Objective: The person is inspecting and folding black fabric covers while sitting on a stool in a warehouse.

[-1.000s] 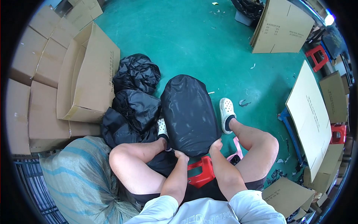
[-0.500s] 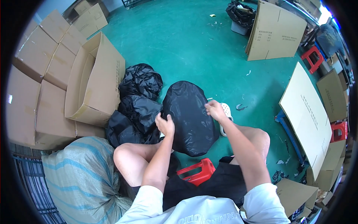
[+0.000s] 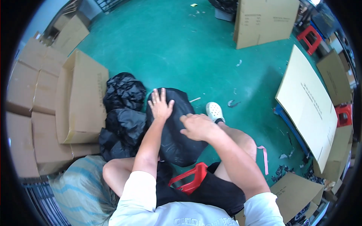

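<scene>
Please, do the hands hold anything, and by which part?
Nothing is visibly gripped: the left hand is spread over the rounded black bundle, the right hand loosely open over it.

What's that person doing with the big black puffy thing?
A person in a white shirt sits bent over a large, rounded bundle in shiny black material on the green floor. The left hand is spread on the far part of it. The right hand is over its right side, fingers bent; I can't tell whether it touches. To the left are crumpled black sheet-like heaps, beside an open brown cardboard box.
</scene>
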`<state>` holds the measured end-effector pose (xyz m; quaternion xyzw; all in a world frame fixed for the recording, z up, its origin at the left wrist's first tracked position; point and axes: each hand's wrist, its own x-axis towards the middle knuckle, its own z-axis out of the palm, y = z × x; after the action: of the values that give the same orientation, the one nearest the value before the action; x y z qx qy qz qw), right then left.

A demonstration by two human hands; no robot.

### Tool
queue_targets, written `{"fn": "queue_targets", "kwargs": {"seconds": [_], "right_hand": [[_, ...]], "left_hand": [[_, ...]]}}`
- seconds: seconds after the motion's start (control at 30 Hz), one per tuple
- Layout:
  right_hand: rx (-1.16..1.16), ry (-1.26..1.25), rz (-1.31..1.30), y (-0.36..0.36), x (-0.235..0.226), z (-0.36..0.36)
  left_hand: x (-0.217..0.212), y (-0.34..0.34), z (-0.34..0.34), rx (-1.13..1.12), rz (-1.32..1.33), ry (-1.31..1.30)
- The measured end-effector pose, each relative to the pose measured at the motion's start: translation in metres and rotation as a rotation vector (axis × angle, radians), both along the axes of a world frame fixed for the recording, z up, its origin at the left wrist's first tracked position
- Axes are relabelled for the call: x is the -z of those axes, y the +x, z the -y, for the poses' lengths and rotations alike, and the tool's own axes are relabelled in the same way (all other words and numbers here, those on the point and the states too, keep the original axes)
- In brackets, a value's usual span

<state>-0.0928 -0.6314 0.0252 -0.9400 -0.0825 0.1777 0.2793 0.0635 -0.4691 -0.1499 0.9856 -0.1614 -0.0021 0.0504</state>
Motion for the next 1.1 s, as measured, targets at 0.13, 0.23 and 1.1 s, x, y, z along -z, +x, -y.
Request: {"fn": "queue_targets", "kwargs": {"seconds": [0.13,0.23,1.1], "right_hand": [[0.065,0.012,0.044,0.007,-0.004,-0.007],[0.049,0.003,0.009,0.012,0.004,-0.009],[-0.026,-0.031,-0.159,0.013,0.002,0.001]], "left_hand": [[0.024,0.015,0.011,-0.053,0.003,0.087],[0.038,0.017,0.016,-0.046,0.043,0.098],[0.028,-0.267,-0.064,0.151,-0.253,-0.152]]}}
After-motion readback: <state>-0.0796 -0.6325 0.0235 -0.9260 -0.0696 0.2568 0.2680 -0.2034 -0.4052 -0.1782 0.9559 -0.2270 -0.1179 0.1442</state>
